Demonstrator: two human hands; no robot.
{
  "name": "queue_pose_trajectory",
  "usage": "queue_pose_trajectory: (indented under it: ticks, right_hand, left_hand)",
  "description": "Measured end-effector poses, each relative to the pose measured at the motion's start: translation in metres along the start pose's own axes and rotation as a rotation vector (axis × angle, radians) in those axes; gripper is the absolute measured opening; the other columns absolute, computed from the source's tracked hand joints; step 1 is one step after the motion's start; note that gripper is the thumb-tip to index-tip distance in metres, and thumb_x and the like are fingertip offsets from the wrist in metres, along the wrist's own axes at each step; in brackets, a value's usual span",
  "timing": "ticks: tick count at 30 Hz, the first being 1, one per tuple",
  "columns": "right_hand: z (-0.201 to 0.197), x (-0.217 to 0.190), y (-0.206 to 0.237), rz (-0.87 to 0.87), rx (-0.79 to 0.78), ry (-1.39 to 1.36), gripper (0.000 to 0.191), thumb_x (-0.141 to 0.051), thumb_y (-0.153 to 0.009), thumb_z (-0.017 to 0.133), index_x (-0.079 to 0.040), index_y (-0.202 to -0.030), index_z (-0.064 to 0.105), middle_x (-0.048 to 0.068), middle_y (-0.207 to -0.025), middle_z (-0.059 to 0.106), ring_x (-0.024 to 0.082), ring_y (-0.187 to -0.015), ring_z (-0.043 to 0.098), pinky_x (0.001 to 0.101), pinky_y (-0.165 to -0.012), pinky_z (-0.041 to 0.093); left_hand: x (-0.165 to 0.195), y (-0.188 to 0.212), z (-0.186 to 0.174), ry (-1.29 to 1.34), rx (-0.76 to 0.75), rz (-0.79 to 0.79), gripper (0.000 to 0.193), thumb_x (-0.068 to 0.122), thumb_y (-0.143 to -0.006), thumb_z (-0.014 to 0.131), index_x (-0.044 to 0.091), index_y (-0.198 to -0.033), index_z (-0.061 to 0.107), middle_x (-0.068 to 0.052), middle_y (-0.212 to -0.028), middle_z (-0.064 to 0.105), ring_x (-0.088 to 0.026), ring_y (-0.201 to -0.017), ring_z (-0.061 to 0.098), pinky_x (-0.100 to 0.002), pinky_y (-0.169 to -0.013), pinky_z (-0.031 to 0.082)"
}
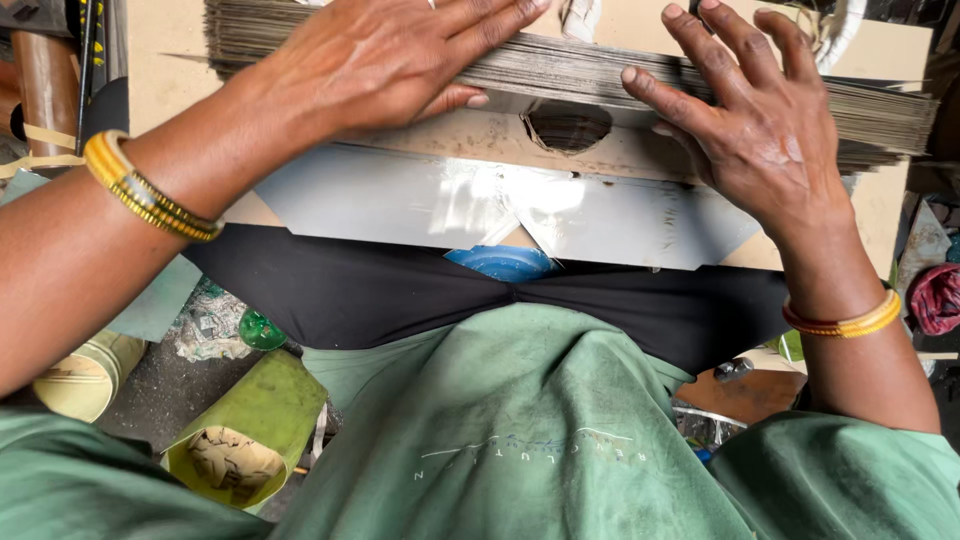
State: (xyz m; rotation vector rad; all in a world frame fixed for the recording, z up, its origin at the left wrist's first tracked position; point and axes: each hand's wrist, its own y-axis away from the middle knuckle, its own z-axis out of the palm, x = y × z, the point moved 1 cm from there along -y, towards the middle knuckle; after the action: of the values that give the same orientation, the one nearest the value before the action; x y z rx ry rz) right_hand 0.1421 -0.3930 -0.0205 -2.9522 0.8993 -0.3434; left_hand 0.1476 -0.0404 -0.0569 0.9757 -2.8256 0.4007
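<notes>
A person's two hands press down on a long stack of thin grey card sheets (560, 70) lying across a wooden tabletop (160, 70), seen from a head-worn camera. The left hand (385, 60) lies flat and open on top of the stack, fingers spread towards the middle and thumb tucked against the near edge. The right hand (750, 120) is also open, its fingers splayed over the right part of the stack, fingertips touching the sheet edges. Neither hand grips anything. Just in front of the stack, nearer the person, a flat grey cut-out sheet (400, 200) with angled corners rests on the tabletop, and a rough round hole (568, 125) shows in the board between it and the stack. Yellow bangles (150, 190) circle the left wrist, and a yellow and red bangle (850, 320) the right. Below the tabletop's edge, green cylindrical containers (245, 440) lie on the floor beside the person's green garment (520, 430).
</notes>
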Motion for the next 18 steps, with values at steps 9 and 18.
queue_pose_trajectory:
  ticks: [9, 18]
  right_hand:
    - [0.001, 0.006, -0.004, -0.015, -0.026, 0.048, 0.045, -0.022, -0.107, 0.073, -0.035, -0.149, 0.063, 0.008, -0.166, 0.051, 0.028, -0.147, 0.053, 0.0485, -0.123, 0.036]
    - [0.006, 0.01, -0.004, 0.021, -0.092, 0.056, 0.043, -0.022, -0.105, 0.065, -0.042, -0.143, 0.068, 0.009, -0.162, 0.055, 0.027, -0.144, 0.056, 0.0485, -0.12, 0.036]
  left_hand:
    - [0.015, -0.004, -0.013, -0.133, -0.009, -0.038, 0.076, 0.039, -0.106, 0.064, 0.012, -0.167, 0.026, -0.003, -0.168, 0.035, -0.019, -0.146, 0.046, -0.044, -0.109, 0.043]
    - [0.02, -0.01, -0.011, -0.096, -0.116, -0.07, 0.093, 0.037, -0.098, 0.071, 0.011, -0.171, 0.019, -0.005, -0.178, 0.021, -0.018, -0.163, 0.019, -0.049, -0.128, 0.019]
